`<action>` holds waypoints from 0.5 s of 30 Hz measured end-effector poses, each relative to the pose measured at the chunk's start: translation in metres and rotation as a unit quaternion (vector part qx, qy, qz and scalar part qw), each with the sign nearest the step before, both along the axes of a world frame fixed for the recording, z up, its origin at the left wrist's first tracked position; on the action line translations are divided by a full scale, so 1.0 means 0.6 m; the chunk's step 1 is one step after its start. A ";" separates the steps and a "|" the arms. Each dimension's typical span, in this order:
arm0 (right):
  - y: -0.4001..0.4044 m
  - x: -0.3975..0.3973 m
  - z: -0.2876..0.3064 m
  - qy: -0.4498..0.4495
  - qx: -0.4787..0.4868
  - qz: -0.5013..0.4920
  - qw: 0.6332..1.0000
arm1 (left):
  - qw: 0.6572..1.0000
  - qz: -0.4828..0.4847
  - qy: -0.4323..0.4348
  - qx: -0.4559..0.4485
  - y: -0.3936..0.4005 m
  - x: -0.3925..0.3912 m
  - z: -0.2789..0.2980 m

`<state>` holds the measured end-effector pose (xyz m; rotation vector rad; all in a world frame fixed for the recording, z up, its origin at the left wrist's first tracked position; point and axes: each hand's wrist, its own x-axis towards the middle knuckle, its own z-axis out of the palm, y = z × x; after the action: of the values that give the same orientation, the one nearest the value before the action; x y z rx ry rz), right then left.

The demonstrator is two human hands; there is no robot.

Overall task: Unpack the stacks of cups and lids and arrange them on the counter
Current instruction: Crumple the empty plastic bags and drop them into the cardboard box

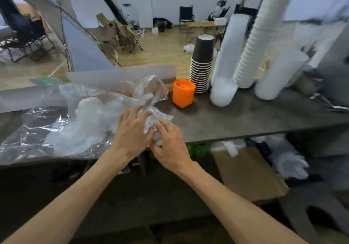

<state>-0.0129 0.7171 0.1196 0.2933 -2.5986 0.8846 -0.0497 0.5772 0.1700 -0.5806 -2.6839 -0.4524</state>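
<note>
A crumpled clear plastic bag (105, 100) lies on the grey counter (245, 115), with pale contents I cannot make out inside. My left hand (132, 132) and my right hand (170, 145) both grip the bag's bunched end near the counter's front edge. Behind them sits a short stack of orange lids (183, 92). A stack of black paper cups (202, 66) stands upside down beside it. Further right are a tall white stack (226, 64), a leaning ribbed stack of white cups (258, 36) and another white stack (277, 75).
More clear wrapping (28, 134) spreads over the counter's left part. A translucent sheet (120, 73) lies along the back edge. Below the counter are a cardboard box (247, 172), white bags and green objects. Folding chairs and a tent stand on the floor beyond.
</note>
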 end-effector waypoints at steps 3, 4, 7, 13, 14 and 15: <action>0.088 0.075 -0.008 -0.012 -0.007 -0.069 0.998 | 0.993 -0.106 -0.046 0.029 0.088 0.054 -0.012; 0.124 0.105 -0.014 -0.022 -0.008 -0.096 0.995 | 0.988 -0.136 -0.062 0.039 0.114 0.073 -0.018; 0.243 0.204 -0.041 -0.043 -0.015 -0.189 0.981 | 0.973 -0.187 -0.113 0.075 0.174 0.125 -0.053; 0.435 0.357 -0.111 -0.141 0.017 -0.321 0.936 | 0.946 -0.239 -0.213 0.049 0.309 0.211 -0.156; 0.456 0.373 -0.124 -0.151 0.020 -0.327 0.933 | 0.941 -0.251 -0.223 0.032 0.338 0.225 -0.169; 0.475 0.386 -0.137 -0.161 0.019 -0.332 0.929 | 0.935 -0.267 -0.234 0.017 0.369 0.238 -0.182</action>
<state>0.2189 1.0023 0.0375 -0.7468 -2.7026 0.6652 0.0931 0.7983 0.0607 -1.3534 -2.9152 -0.8730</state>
